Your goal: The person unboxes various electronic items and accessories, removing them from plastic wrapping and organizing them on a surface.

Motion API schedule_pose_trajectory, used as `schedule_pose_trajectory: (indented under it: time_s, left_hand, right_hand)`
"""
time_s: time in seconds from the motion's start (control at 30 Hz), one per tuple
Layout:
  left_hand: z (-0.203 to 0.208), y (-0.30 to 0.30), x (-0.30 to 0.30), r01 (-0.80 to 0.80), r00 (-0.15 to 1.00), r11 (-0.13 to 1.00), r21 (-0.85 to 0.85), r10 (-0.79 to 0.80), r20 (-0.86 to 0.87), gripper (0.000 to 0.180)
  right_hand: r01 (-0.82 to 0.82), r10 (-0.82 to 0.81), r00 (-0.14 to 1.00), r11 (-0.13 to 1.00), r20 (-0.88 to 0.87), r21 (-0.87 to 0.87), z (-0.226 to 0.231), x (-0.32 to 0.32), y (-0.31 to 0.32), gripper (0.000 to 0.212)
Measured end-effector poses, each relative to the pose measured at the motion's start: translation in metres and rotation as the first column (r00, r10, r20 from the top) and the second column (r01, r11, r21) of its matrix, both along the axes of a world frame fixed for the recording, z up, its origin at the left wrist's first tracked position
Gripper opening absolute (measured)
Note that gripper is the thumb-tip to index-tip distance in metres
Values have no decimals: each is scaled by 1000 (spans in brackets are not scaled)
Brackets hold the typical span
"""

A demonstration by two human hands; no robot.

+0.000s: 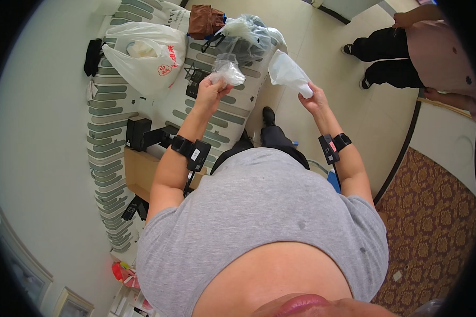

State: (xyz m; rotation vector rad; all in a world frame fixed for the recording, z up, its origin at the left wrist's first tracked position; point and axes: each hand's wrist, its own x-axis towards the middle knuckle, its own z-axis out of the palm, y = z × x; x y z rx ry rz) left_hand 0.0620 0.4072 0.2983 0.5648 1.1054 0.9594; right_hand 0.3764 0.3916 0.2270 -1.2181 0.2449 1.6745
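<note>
My left hand [213,95] is closed on a crumpled clear plastic bag [229,72], held above the striped cover of a couch or bed [225,117]. Out to the right, over the floor, my right hand [314,99] grips the narrow lower end of a thin white plastic bag or sheet [289,72]. That white piece widens away from my fingers. The two hands are well apart. Whether the clear bag has anything inside cannot be made out.
On the striped cover lie a white carrier bag [148,61], a brown bundle [206,22], a translucent bag [247,39] and a black box [138,132]. An open cardboard box [141,169] stands at my left. Another person [433,53] stands at the far right.
</note>
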Motion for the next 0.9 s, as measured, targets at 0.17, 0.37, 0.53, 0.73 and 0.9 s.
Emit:
schedule_pose_trajectory:
  time_s: [0.17,0.37,0.53,0.73,0.9]
  left_hand:
    - [-10,-17,-24,-73,995,989,-129,64,-74,12]
    - [-24,-48,-66,-218,974,955,-199,199,-112,21]
    - [-24,-76,-84,-329,944,915,-233,320,-78,29]
    - [-30,-99,-106,-393,919,879,-269,388,-74,26]
    - [-33,-116,-124,-438,895,851,-289,443,-51,14]
  right_hand:
    - [-43,43,999,999,-9,-19,0,10,-11,25]
    - [-190,187,982,973,-35,-130,-9,-4,-16,26]
    - [-338,336,941,930,-33,-143,-4,-45,-11,27]
    - [-461,457,887,884,-60,-74,-6,-84,-1,30]
    - [-554,552,832,822,-54,-133,-11,-115,2,29]
